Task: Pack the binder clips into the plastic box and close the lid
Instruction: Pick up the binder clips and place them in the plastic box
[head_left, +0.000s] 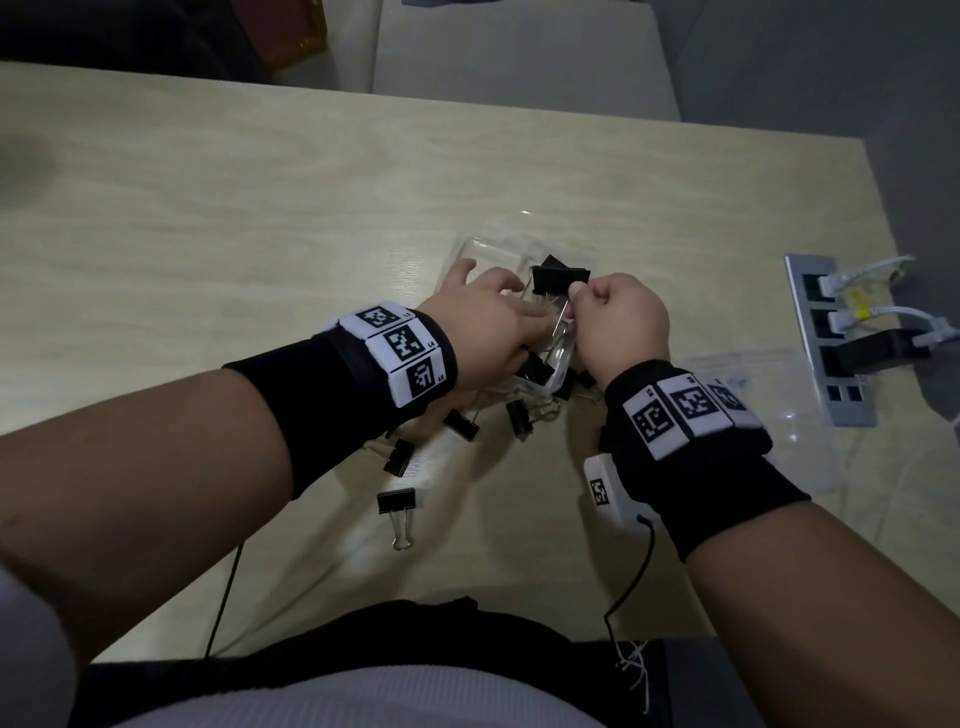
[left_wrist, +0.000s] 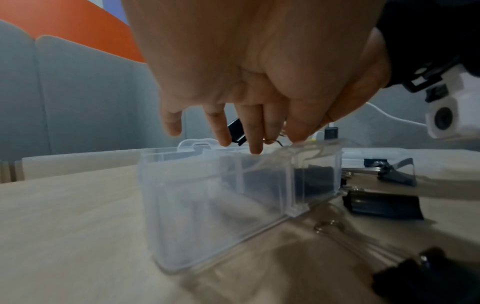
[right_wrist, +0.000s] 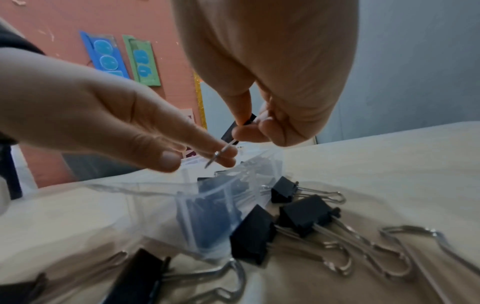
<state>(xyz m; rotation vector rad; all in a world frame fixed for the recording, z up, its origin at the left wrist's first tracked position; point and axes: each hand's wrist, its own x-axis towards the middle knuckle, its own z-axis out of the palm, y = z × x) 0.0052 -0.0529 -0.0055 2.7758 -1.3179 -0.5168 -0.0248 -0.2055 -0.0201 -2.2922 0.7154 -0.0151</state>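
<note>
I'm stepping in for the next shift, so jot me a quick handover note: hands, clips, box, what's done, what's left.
Right hand: pinches a black metal binder clip above the clear plastic box.
Left hand: fingers touch that clip's wire handle, over the box.
Done: some clips already lie in the box.
Left: several loose black clips on the pale wooden table nearer the person; pack them, then close the lid, which isn't on the box.

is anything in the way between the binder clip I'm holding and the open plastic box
Nothing visible blocks it. The binder clip, pinched by the right hand, hangs just above the plastic box, whose top is open. The left hand touches the clip's wire handle over the box's near edge, not covering the opening.
</note>
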